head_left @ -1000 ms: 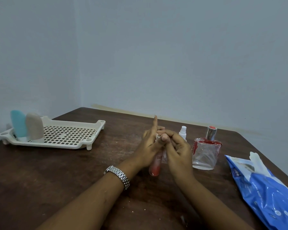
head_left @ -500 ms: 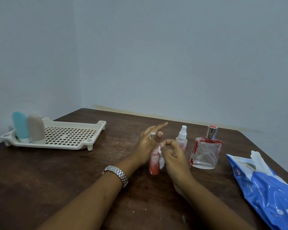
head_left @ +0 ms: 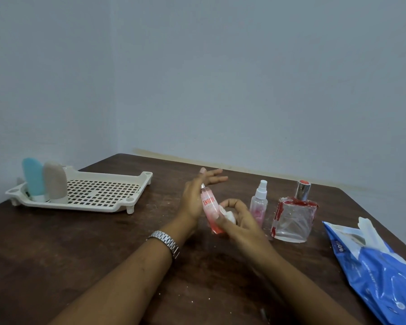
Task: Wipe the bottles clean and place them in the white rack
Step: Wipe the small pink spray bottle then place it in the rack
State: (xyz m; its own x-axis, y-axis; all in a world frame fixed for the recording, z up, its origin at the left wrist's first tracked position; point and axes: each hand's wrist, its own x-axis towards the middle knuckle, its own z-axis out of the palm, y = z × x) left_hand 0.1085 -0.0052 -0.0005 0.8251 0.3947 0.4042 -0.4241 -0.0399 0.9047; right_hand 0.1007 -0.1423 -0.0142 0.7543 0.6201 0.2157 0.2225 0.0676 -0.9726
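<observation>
Head view: wiping step in hand. Left hand (head_left: 195,200), fingers straight and spread, braces the pink spray bottle (head_left: 210,208), which leans tilted against its palm above the desk (head_left: 80,254). Right hand (head_left: 242,221) pinches a white wipe (head_left: 227,214) against the bottle's lower body. A blue bottle (head_left: 33,178) and a beige bottle (head_left: 54,181) stand at the left end of the white rack (head_left: 92,195). A small clear spray bottle (head_left: 259,205) and a square perfume bottle (head_left: 293,219) stand unracked just right of the hands. Judged next move: complete the wipe, take a firm grasp, and carry the bottle left to the rack.
</observation>
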